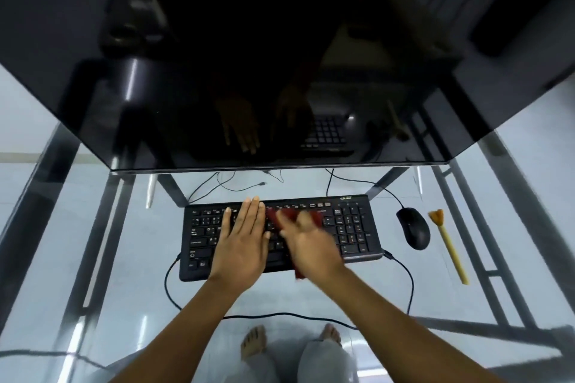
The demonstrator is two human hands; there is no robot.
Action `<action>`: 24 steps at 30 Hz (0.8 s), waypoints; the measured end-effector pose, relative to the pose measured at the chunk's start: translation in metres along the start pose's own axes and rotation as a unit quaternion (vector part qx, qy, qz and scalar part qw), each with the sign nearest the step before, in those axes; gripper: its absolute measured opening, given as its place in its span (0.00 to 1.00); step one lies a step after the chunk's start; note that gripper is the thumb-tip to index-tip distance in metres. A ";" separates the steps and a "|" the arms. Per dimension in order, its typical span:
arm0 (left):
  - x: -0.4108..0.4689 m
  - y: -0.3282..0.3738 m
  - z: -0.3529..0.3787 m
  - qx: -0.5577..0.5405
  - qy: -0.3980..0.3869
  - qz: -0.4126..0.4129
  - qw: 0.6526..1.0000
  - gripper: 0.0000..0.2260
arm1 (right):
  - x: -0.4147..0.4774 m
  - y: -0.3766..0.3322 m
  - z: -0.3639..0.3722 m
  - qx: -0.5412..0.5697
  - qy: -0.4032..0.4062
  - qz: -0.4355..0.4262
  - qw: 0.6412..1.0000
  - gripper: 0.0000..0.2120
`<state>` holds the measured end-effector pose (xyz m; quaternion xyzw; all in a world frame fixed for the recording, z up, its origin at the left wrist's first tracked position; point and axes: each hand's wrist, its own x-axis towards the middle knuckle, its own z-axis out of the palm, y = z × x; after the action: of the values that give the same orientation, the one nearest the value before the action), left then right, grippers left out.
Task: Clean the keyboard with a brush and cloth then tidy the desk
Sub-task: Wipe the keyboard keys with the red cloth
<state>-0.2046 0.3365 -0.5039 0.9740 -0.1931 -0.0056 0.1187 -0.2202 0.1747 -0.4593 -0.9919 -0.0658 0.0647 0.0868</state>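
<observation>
A black keyboard (pixel 354 227) lies on the glass desk (pixel 130 258) in front of a dark monitor (pixel 249 71). My left hand (pixel 244 242) rests flat on the keyboard's left half, fingers together and stretched out. My right hand (pixel 311 242) is blurred and presses a dark red cloth (pixel 280 216) onto the middle keys; cloth shows above the fingers and below the wrist. The brush (pixel 448 246), yellow-handled with tan bristles, lies on the desk right of the mouse, untouched.
A black mouse (pixel 413 228) sits right of the keyboard, its cable running back under the monitor. A black cable (pixel 280 315) loops across the desk in front of the keyboard. The desk's metal frame, the floor and my feet show through the glass.
</observation>
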 end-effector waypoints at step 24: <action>0.005 0.010 -0.002 0.024 -0.013 0.012 1.000 0.27 | -0.015 0.056 -0.012 0.088 0.013 0.035 0.995 0.19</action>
<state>-0.2036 0.3267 -0.4992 0.9740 -0.2063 -0.0124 0.0926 -0.2262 0.1156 -0.4556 -0.9829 -0.0244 0.0606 0.1720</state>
